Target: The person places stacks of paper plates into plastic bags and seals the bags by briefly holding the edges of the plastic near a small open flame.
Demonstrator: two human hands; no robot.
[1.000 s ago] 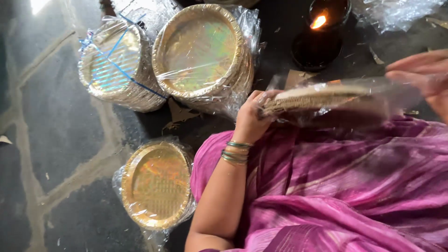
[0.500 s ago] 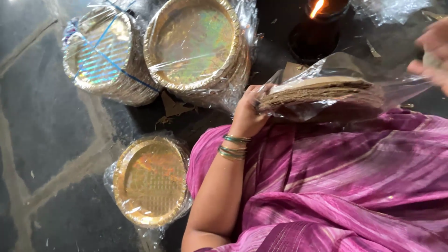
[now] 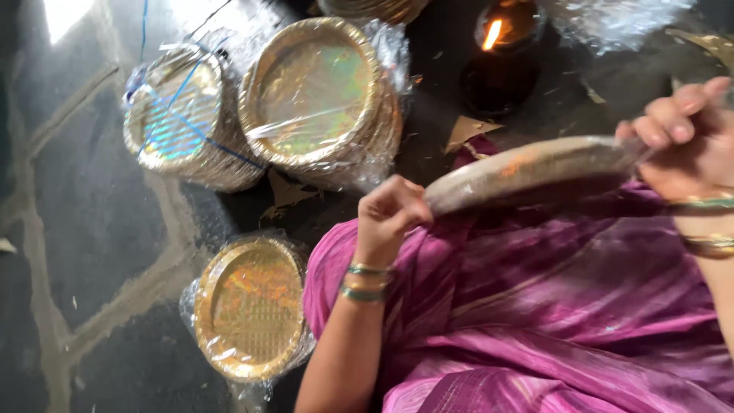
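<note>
Plastic-wrapped and pale gold, a stack of paper plates (image 3: 527, 172) lies edge-on between the person's two hands, above a lap draped in purple cloth (image 3: 550, 306). Its long axis runs nearly level from left to right, rising slightly toward the right. The left hand (image 3: 388, 216) closes on the left end of the stack, fingers (image 3: 397, 197) curled tight around the rim and wrapping. The right hand (image 3: 688, 138) meets the right end, its fingers (image 3: 665, 130) bent over the edge; motion blur there makes it hard to say whether they grip the plates themselves or only the loose wrapping. So the stack lies to the right of the left fingers and to the left of the right ones, touching both, and neither hand is nearer than the other.

On the dark stone floor (image 3: 76, 229), farther left, stand three more wrapped bundles: one tied with blue string (image 3: 180, 115), a larger one just beside it (image 3: 313, 95), and a nearer one (image 3: 248, 310) close by the left elbow. A small lit lamp (image 3: 505, 46) burns at the far side, well apart from the held stack.
</note>
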